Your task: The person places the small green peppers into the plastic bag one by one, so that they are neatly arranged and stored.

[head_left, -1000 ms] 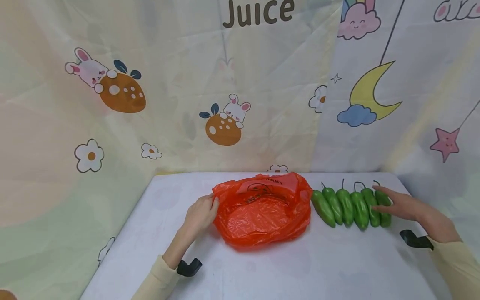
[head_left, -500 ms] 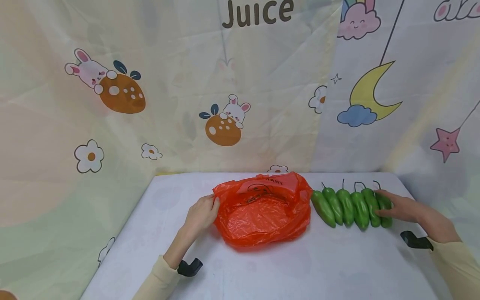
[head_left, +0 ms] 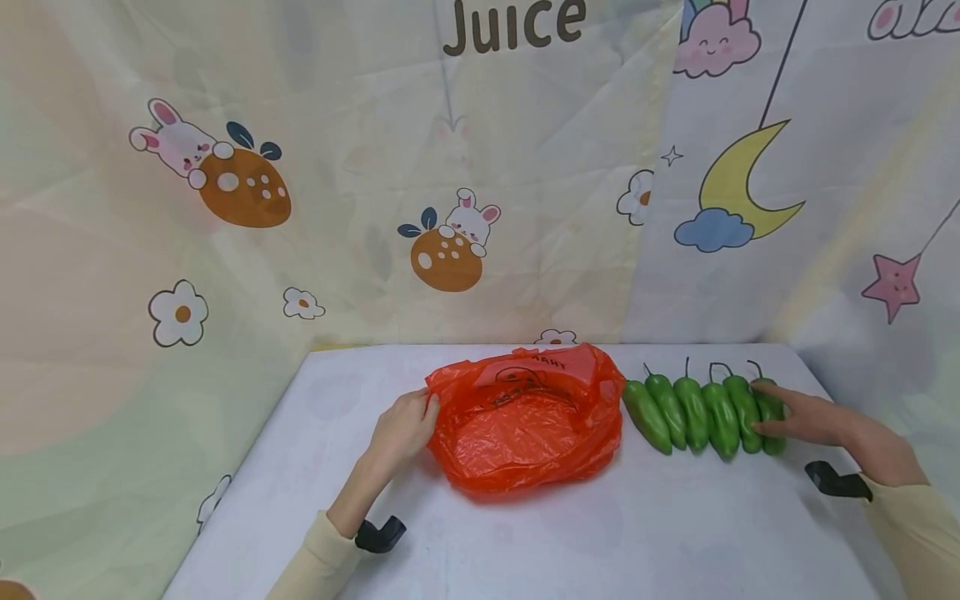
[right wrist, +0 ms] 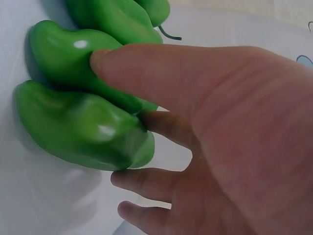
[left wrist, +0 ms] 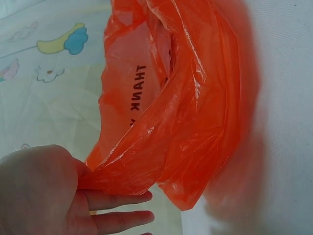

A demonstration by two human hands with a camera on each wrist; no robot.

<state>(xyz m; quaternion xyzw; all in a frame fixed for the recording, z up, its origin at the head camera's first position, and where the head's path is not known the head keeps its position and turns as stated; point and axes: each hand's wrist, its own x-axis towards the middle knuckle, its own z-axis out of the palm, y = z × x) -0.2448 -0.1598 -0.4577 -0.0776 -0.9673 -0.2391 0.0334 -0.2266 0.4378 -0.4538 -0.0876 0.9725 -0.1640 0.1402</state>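
My left hand (head_left: pixel 408 423) pinches the left rim of a red plastic bag (head_left: pixel 517 492) between thumb and index finger. In the left wrist view the other fingers (left wrist: pixel 120 220) extend beyond the bag's edge, and printed lettering shows on the thin plastic. The bag's mouth gapes. On the right, my right hand (head_left: pixel 813 417) reaches round the rightmost green pepper (right wrist: pixel 83 127). Its thumb overlaps the neighbouring pepper (right wrist: pixel 63 54) in the right wrist view, while the fingertips lie right at the stem end of the rightmost one. The fingers are fairly straight.
Several more green peppers (head_left: pixel 692 412) lie side by side in a row between the bag and my right hand, stems pointing away. All rest on a white-covered table (head_left: pixel 540 550). A printed cloth (head_left: pixel 360 150) with cartoon rabbits hangs along its back.
My right hand has lowered around the rightmost pepper and shifted slightly right, its fingers drawing closer; that pepper has moved a little right. The left hand and bag stay put.
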